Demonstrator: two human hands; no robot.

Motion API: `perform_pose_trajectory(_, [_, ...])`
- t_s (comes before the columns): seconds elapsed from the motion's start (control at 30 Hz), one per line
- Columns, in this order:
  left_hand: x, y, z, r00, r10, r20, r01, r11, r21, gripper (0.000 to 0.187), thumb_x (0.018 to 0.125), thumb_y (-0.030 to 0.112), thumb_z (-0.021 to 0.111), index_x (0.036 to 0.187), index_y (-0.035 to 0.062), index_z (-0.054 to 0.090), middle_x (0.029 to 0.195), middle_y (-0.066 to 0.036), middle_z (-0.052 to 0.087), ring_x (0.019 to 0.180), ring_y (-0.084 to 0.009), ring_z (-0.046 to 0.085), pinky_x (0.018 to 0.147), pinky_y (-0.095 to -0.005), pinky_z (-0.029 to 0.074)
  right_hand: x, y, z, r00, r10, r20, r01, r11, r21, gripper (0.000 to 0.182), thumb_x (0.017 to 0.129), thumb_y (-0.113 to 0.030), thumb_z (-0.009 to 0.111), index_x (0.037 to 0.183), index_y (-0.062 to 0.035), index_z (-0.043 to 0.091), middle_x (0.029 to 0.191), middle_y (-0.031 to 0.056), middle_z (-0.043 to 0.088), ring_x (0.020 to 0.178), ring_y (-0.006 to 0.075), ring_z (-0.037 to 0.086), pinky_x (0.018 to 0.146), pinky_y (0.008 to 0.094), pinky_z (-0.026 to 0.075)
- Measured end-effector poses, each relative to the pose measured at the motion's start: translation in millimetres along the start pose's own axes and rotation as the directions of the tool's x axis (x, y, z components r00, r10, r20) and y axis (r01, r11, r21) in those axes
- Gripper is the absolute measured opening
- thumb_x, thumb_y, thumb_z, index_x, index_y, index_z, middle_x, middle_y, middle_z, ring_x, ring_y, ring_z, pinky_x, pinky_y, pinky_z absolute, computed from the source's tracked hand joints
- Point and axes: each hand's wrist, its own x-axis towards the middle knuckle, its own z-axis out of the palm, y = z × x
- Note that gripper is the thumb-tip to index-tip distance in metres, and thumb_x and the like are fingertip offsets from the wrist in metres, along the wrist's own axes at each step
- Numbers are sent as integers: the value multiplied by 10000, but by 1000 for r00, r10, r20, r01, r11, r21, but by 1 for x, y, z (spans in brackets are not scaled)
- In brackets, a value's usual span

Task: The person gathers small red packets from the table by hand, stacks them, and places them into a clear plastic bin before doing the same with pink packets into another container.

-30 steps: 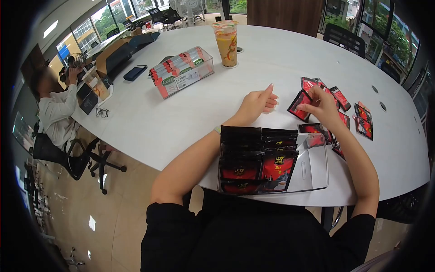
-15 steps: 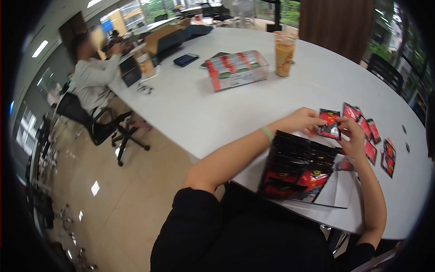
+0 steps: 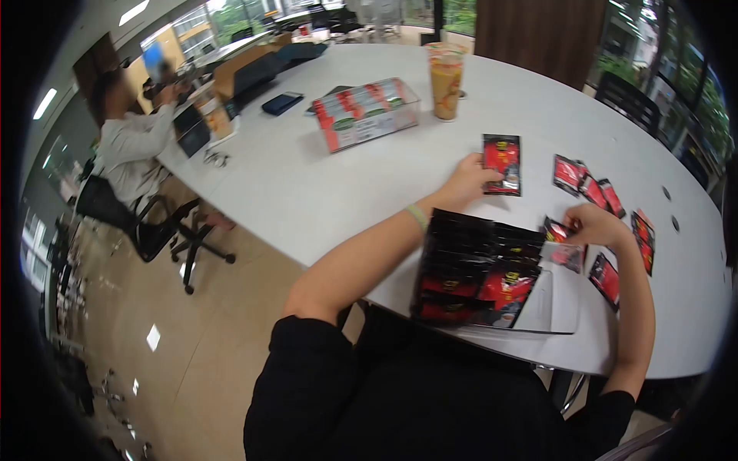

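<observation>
My left hand (image 3: 467, 181) pinches a black-and-red coffee sachet (image 3: 502, 161) by its lower left part, holding it up over the table. Closer to me, my right hand (image 3: 598, 226) has its fingers closed on another coffee sachet (image 3: 555, 230), partly hidden by the fingers. Right below that hand is the corner of a clear plastic box (image 3: 560, 303). Upright rows of black-and-red sachets (image 3: 510, 286) fill its left side, while part of its right side shows bare floor. Loose sachets (image 3: 567, 173) lie beyond my right hand, and one more sachet (image 3: 605, 280) is beside my right forearm.
On the white table (image 3: 369, 200), a clear box of red-and-white packets (image 3: 367, 115) stands near a cup of orange drink (image 3: 446, 84). A dark blue wallet-like item (image 3: 282, 103) lies farther left. A seated person (image 3: 134, 131) is at the left edge.
Both hands were together at one sachet. Now they are apart: the left has moved the sachet away to the left, and the right has come back toward the box and grips another sachet.
</observation>
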Motion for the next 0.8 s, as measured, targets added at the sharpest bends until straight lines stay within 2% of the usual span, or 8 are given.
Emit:
perform_pose_trajectory(0.13, [-7, 5, 4, 1000, -24, -4, 25, 999, 36, 304, 802, 23, 537, 1093, 5, 449, 1013, -105, 557, 953, -192, 558, 864, -348, 465, 8, -26, 7, 961, 102, -255, 42, 863, 503, 330, 741, -205, 707, 639, -96, 412, 598, -39, 424, 531, 54, 399, 457, 217, 320])
perform_pose_trajectory(0.2, [-7, 0, 5, 999, 5, 31, -6, 1000, 28, 303, 810, 27, 535, 1099, 6, 445, 1022, -103, 554, 969, -190, 551, 869, -347, 461, 30, -25, 18, 916, 49, -398, 198, 807, 557, 247, 800, -246, 651, 758, -63, 489, 651, 6, 517, 518, 56, 495, 428, 190, 398])
perform_pose_trajectory(0.5, [-9, 0, 4, 982, -9, 186, -8, 996, 87, 300, 842, 69, 573, 1114, -13, 477, 1035, -94, 582, 985, -151, 558, 870, -324, 457, 61, -40, 33, 899, 185, -396, 142, 733, 665, 310, 799, -300, 654, 791, -9, 550, 599, 19, 528, 516, 72, 550, 463, 211, 486])
perform_pose_trajectory(0.63, [-10, 4, 7, 988, -25, 153, 24, 1000, 6, 259, 864, 133, 554, 1080, 2, 500, 1002, -95, 595, 939, -155, 580, 854, -316, 469, 53, 1, 12, 774, 177, -608, 76, 927, 367, 407, 799, -411, 607, 829, -7, 583, 669, 78, 596, 601, 171, 603, 528, 302, 496])
perform_pose_trajectory(0.7, [-17, 15, 12, 997, -78, -26, 76, 996, -44, 255, 887, 208, 518, 1053, 15, 500, 983, -98, 593, 904, -173, 593, 812, -307, 494, 49, 22, 13, 399, -446, -801, -164, 825, -541, 356, 776, -358, 619, 815, -5, 602, 707, 141, 620, 656, 278, 616, 619, 380, 499])
perform_pose_trajectory(0.73, [-12, 11, 9, 994, -68, -87, 62, 996, -68, 276, 895, 265, 496, 1033, 26, 495, 961, -96, 588, 882, -187, 596, 778, -308, 512, 47, 26, 19, 343, -476, -810, -185, 811, -555, 322, 756, -331, 612, 798, -12, 617, 718, 173, 618, 689, 341, 599, 678, 430, 476])
perform_pose_trajectory(0.77, [-9, 10, 6, 994, -65, -87, 59, 996, -67, 276, 895, 265, 496, 1033, 26, 495, 961, -96, 588, 882, -187, 596, 778, -308, 512, 47, 30, 19, 341, -478, -810, -184, 811, -556, 322, 756, -331, 612, 798, -12, 617, 718, 173, 618, 689, 341, 599, 678, 430, 476])
perform_pose_trajectory(0.8, [-8, 10, 3, 991, -69, -118, 49, 985, -167, 278, 894, 264, 494, 1032, 23, 489, 952, -99, 584, 876, -191, 594, 773, -309, 516, 44, 27, 18, 562, -271, -782, -205, 870, -449, 335, 758, -344, 607, 792, -10, 615, 704, 176, 614, 685, 335, 598, 666, 427, 475])
